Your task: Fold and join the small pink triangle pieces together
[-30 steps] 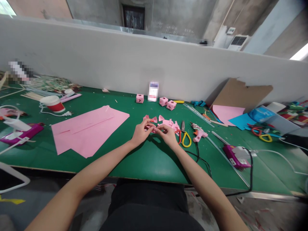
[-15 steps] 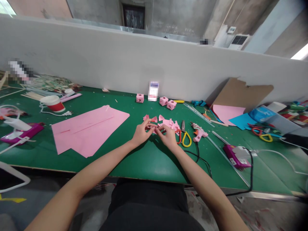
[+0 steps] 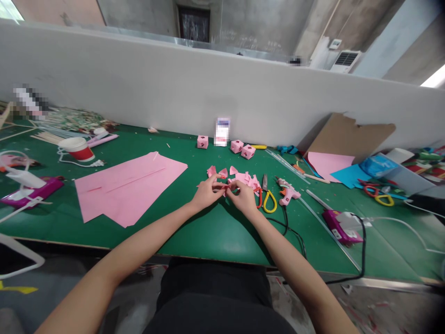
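My left hand (image 3: 207, 192) and my right hand (image 3: 242, 195) meet over the green table, fingertips pinched together on a small piece of pink paper (image 3: 226, 187). Fingers cover most of that piece, so its shape is hard to make out. Just beyond the hands lie folded pink paper pieces (image 3: 233, 170). A pile of pink paper scraps (image 3: 246, 178) is partly behind my right hand. Scissors (image 3: 270, 201) with one yellow and one red handle rest to the right of it, blades pointing away. A pink glue gun (image 3: 288, 192) lies farther right.
Large pink paper sheets (image 3: 134, 190) cover the table's left part. Three pink paper cubes (image 3: 202, 142) stand near the grey partition (image 3: 156, 88). A purple power strip (image 3: 339, 226), cables and a clear ruler-like strip (image 3: 323, 222) lie at right. A red-and-white cup (image 3: 79, 149) is at left.
My fingers have shifted slightly around the pink paper piece, and a little more of it shows between them. The rest of the table looks the same.
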### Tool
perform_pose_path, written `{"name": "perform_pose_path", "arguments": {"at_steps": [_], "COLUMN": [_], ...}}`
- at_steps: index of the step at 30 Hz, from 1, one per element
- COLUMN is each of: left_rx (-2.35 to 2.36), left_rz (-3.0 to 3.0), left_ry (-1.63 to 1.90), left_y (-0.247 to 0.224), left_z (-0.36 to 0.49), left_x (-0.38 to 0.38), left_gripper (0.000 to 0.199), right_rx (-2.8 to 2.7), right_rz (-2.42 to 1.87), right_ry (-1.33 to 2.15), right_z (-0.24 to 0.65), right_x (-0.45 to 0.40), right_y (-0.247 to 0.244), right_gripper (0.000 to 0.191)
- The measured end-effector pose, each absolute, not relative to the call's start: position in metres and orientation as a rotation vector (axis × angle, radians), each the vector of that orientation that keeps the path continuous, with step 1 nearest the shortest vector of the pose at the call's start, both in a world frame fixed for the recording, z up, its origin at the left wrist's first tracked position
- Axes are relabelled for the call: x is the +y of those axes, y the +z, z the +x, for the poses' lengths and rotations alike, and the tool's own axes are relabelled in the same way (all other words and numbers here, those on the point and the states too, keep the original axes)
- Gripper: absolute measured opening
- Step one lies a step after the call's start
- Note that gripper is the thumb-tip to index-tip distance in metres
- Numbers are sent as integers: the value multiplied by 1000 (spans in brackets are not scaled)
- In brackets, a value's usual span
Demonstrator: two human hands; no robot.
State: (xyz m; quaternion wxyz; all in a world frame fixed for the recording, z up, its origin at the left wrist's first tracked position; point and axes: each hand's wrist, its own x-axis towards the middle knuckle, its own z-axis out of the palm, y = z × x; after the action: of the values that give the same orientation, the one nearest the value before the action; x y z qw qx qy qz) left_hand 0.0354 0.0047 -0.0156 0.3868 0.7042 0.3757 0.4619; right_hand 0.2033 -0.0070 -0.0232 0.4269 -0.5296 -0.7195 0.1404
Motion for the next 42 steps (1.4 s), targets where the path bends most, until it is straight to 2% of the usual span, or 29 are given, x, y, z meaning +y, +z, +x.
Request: {"name": "perform_pose_path", "arguments": {"at_steps": [11, 27, 42], "left_rx": [820, 986, 998], "left_rz": [1813, 1784, 1925], "left_ry": [1120, 1179, 1147], "left_y": [-16, -26, -21], "left_z": [37, 32, 34], "left_x": [2, 16, 10], "left_gripper": [36, 32, 20], "right_rx": [-1781, -1696, -1797], "right_rz": [-1356, -1303, -1313], "right_ry": [367, 609, 443], "right_z": [203, 200, 200], "right_x": [-7, -6, -10], "right_y": [-23, -19, -17], "right_gripper": [7, 18, 18]}}
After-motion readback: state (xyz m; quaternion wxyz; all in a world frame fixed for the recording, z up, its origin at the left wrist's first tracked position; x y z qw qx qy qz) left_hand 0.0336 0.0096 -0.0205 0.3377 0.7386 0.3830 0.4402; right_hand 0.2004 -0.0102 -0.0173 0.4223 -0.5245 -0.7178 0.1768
